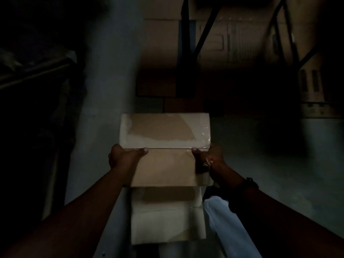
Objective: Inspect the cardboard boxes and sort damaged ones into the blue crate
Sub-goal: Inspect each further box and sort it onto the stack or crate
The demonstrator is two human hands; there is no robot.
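The left hand (123, 158) grips the left side of a cardboard box (164, 135), thumb curled over its top; the right hand (209, 157) grips the opposite side likewise; the box is held in the air above a second box (167, 220); stacked cartons (232, 45) stand beyond in the dark.

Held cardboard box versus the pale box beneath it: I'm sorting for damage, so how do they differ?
The left hand and right hand grip the held cardboard box at its sides; neither touches the lower box. The held cardboard box shows a ragged brown patch on its pale face; the lower box looks mostly pale, though dim. Both are rectangular cardboard.
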